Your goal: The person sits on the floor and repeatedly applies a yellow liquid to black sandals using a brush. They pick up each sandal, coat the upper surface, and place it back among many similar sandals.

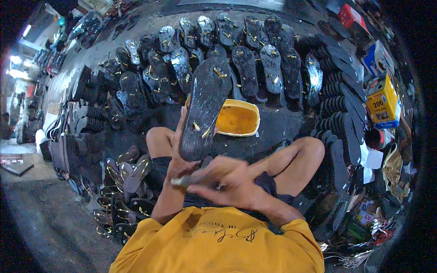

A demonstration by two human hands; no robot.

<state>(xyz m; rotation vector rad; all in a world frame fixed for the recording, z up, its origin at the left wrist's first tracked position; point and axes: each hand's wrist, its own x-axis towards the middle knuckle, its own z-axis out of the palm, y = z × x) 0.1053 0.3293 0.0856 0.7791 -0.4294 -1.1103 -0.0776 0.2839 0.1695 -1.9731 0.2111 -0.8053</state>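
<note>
A dark, glossy sandal sole (202, 107) stands tilted up in front of me, with short yellow strap ends poking through it. My left hand (176, 152) grips this sole from beneath and along its edge, and part of the hand is hidden behind it. Close below the sole's lower end is my right hand (225, 179), smeared by motion. Its fingers are closed round a pale-ended tool (180, 181) whose kind is too blurred to name. Just beyond the sole stands a cream basin (258, 119) of amber liquid or glue, partly covered by the sole.
Rows of coated soles (245, 68) with yellow strap ends lie ahead. Stacked dark soles (339, 104) line the right side, near a yellow box (383, 100) and a red box (353, 19). Sandals with gold-coloured straps (132, 175) are piled at left, beside my crossed legs.
</note>
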